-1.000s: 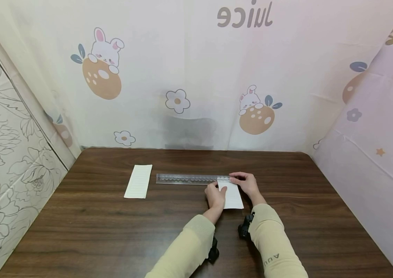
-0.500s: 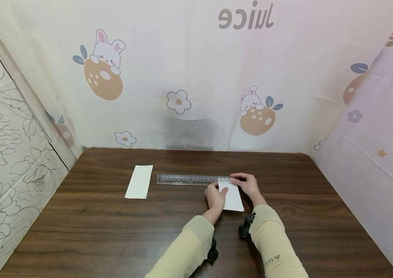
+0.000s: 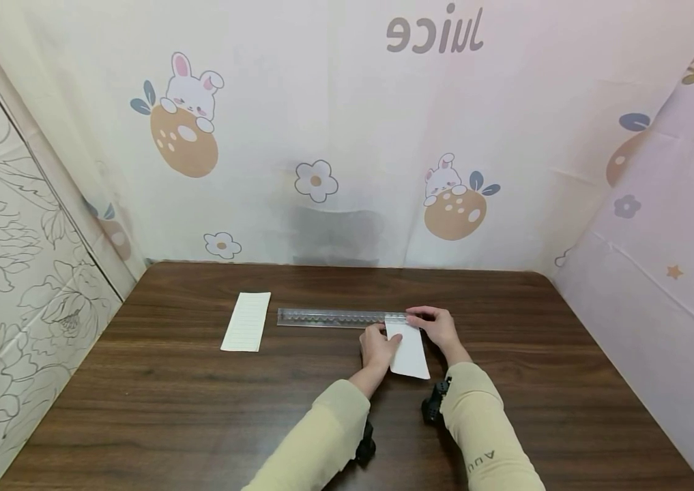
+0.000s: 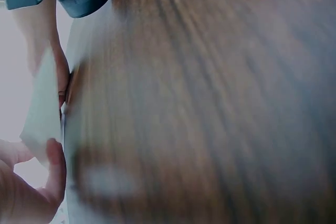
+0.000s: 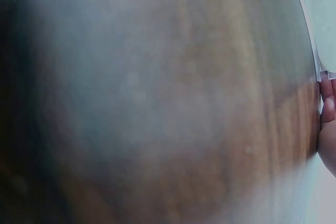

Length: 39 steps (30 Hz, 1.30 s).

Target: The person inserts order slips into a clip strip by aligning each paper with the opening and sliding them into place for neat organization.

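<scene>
A clear plastic ruler (image 3: 322, 318) lies across the table, its right end under a white slip of paper (image 3: 409, 354) and my right hand. My left hand (image 3: 377, 346) pinches the left edge of that slip, thumb on top; in the left wrist view the slip (image 4: 43, 108) stands tilted up from the tabletop. My right hand (image 3: 441, 329) holds the ruler's right end at the slip's top edge, thumb and forefinger on either side. The right wrist view shows only part of this hand (image 5: 328, 145) at its right border, beside the paper (image 5: 324, 24).
A lined cream slip of paper (image 3: 246, 322) lies flat left of the ruler. The dark wood table (image 3: 199, 423) ends at a patterned curtain (image 3: 347, 136) at the back. Black wrist cameras (image 3: 435, 401) sit beneath the cuffs.
The slip's near edge has risen and swung towards me, its lined face giving way to a plain one. My left hand and forearm have shifted slightly left; my right hand stays put.
</scene>
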{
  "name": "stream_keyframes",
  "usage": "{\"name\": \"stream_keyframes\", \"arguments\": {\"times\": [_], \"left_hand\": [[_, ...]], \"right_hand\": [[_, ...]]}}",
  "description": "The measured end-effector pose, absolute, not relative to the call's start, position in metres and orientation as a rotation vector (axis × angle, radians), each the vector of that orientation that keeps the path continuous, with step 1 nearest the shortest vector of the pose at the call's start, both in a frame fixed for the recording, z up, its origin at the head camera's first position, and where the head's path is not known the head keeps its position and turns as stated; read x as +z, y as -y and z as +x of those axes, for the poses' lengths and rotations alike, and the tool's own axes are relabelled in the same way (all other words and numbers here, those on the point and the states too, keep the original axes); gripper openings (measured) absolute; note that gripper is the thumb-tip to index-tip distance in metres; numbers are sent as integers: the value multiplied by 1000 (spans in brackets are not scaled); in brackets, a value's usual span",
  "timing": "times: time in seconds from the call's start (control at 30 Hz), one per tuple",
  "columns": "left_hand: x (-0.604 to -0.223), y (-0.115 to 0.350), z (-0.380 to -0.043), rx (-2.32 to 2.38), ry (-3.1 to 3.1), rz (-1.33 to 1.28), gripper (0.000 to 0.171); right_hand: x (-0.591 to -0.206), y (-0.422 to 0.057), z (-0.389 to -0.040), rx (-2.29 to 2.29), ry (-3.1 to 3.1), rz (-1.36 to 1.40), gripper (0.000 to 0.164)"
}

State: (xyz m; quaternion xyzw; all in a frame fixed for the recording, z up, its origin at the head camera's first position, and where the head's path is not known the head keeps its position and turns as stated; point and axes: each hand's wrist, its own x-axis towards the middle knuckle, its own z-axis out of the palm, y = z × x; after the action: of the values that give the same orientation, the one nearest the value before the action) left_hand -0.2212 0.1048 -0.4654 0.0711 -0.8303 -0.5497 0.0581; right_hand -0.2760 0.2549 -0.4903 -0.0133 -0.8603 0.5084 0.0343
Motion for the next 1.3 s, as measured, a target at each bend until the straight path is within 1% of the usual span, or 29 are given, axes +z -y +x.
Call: {"name": "stream_keyframes", "arguments": {"times": [0.27, 0.43, 0.6, 0.8, 1.03, 1.3], "left_hand": [[-456, -91, -220, -1659, 2594, 150, 28], [-456, -79, -221, -1638, 2595, 108, 25], [-456, -64, -221, -1602, 2606, 80, 21], [-457, -41, -223, -1558, 2640, 5, 19], [-460, -10, -229, -1510, 2653, -104, 21], [-463, 24, -235, -1434, 2650, -145, 21]], "right_hand": [[-491, -255, -276, 1569, 2641, -24, 26], [-491, -256, -275, 1553, 2647, 3, 27], [-489, -255, -275, 1569, 2658, -34, 27], [-488, -255, -274, 1562, 2663, -32, 27], [-487, -255, -272, 1542, 2676, -21, 27], [-487, -255, -273, 1529, 2682, -35, 27]]}}
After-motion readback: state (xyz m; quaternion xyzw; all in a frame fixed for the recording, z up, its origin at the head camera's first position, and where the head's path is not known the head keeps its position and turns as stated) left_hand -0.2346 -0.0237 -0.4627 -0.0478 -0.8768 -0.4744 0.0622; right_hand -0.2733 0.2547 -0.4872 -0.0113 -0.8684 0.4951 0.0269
